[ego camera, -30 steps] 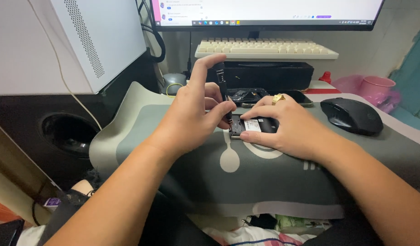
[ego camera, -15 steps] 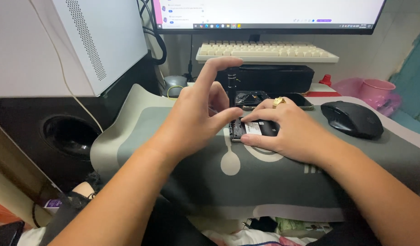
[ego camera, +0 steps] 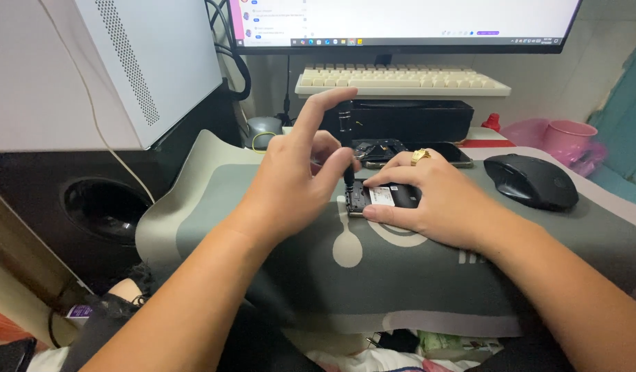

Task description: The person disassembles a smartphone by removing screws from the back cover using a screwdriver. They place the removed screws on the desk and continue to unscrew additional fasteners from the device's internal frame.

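I see the left hand pinching a thin dark screwdriver between thumb and middle finger, index finger stuck straight up, tip of the tool down at the left end of an opened phone. The right hand lies flat over the phone, thumb and fingers clamping its edges to pin it on the mat; a gold ring shows on one finger. Phone sits mid-mat, just in front of me, back cover already off by the look of it: dark innards and a pale label exposed. Judging from that, opening is done and I'm at the screw stage, with the board and the rest apparently still in place; can't tell how many screws are out. A second phone and a dark part lie just behind, touching the mat's far edge. Mat is soft grey fabric with pale rounded shapes, edge curling up at left. Matte black mouse to the right, glossy pink cup beyond it, cream keyboard on a black box, perforated white case at left
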